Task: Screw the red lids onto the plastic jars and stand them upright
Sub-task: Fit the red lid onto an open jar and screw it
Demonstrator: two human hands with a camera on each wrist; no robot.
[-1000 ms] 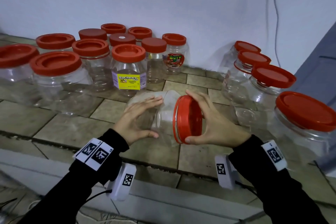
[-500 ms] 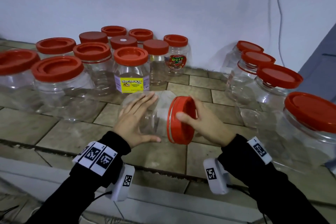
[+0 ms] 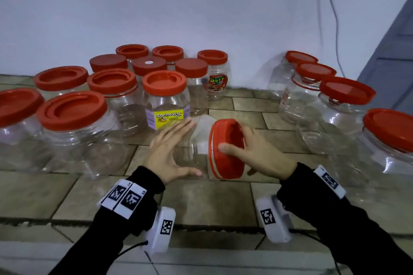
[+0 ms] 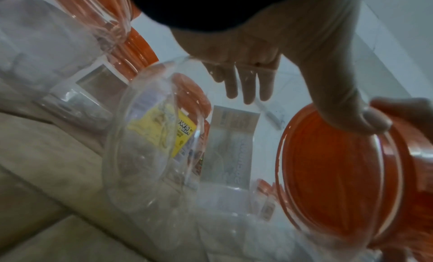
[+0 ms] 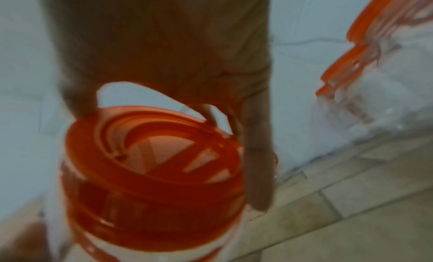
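The clear jar [image 3: 196,140] lay on its side between the two hands, with its mouth turned toward the right hand [image 3: 261,158]. The red lid [image 3: 225,149] sat on that mouth, and the right hand held it by the rim, thumb on the near edge and fingers curled around the far side. The left hand [image 3: 166,156] pressed on the jar body with straight, spread fingers and the thumb underneath. Beyond the left hand stood a group of capped jars [image 3: 165,98] on the tiled floor [image 3: 201,203]. More capped jars [image 3: 344,105] stood past the right hand.
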